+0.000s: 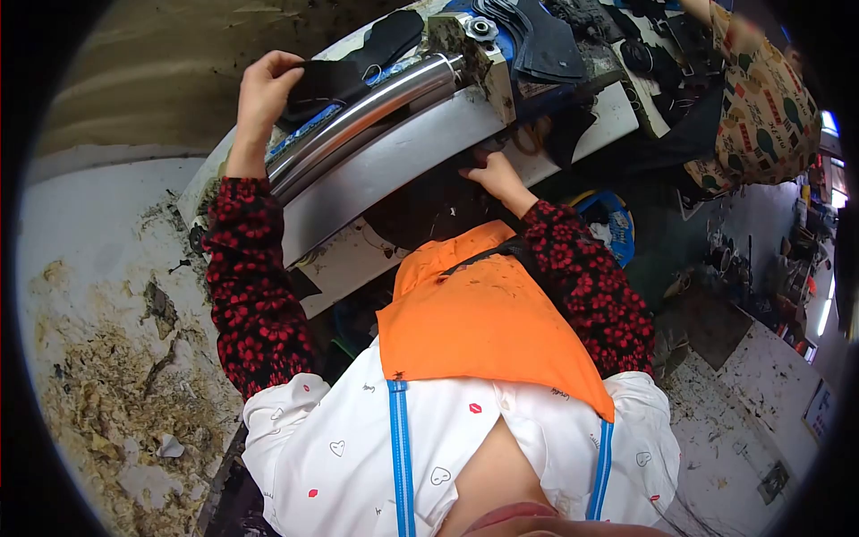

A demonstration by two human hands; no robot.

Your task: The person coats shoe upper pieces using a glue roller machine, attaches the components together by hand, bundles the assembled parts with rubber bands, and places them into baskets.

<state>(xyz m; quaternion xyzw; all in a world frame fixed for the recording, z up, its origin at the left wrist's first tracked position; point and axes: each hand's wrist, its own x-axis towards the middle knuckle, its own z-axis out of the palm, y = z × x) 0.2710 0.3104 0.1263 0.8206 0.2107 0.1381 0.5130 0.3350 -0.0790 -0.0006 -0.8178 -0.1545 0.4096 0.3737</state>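
Note:
My left hand [261, 94] is raised at the far side of a machine with a shiny metal roller [376, 112]; its thumb and fingers pinch the edge of a dark flat piece [327, 88] that lies over the machine behind the roller. Another black piece [394, 36] rests farther back. Below the smooth metal plate [403, 157], my right hand [497, 176] is beside a dark sheet [416, 210] near my lap. Its thumb and fingertips come together at the dark area, where what they hold is too dark to make out.
Stacked dark cut pieces [546, 45] lie right of the roller, near scissors [530, 139]. A co-worker in a patterned apron [765, 116] is at the upper right. A blue basket [617, 224] stands below. Scraps [134, 403] litter the left floor.

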